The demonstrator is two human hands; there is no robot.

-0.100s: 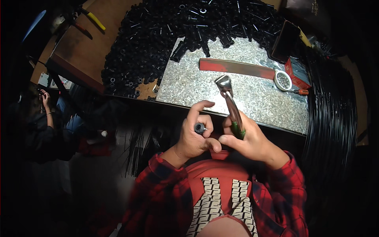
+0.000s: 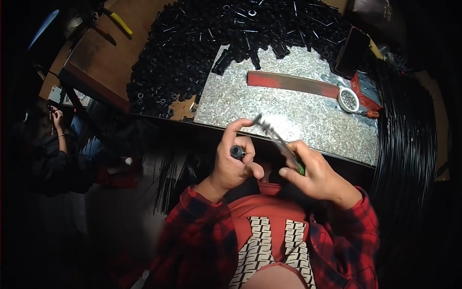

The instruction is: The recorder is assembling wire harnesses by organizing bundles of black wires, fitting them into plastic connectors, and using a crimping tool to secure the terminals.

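Observation:
In my left hand (image 2: pixel 230 166) a black tubular part (image 2: pixel 237 152) is gripped, its hollow round end facing up and a small thin bright bit beside it. The index finger of that hand is crooked forward, away from the part. My right hand (image 2: pixel 315 176) is wrapped round pliers (image 2: pixel 284 147) with a metal head and green on the handle. Motion blurs the pliers, so whether their jaws are open does not show. Their head lies close to my left index fingertip; I cannot tell whether they touch. Both hands are in front of the bench's near edge.
A speckled board (image 2: pixel 231 103) bears a long red-and-brown bar (image 2: pixel 293 85), a white cup (image 2: pixel 348 99) of small metal pieces and an orange-handled tool (image 2: pixel 370 114). Black parts (image 2: pixel 168 62) are heaped behind and left. Long black rods (image 2: pixel 404 125) hang right. Another person's hand (image 2: pixel 57 118) shows far left.
The pliers have swung, their head tipping left and down toward my left index finger. My right hand has shifted slightly right. My left hand still grips the black tubular part.

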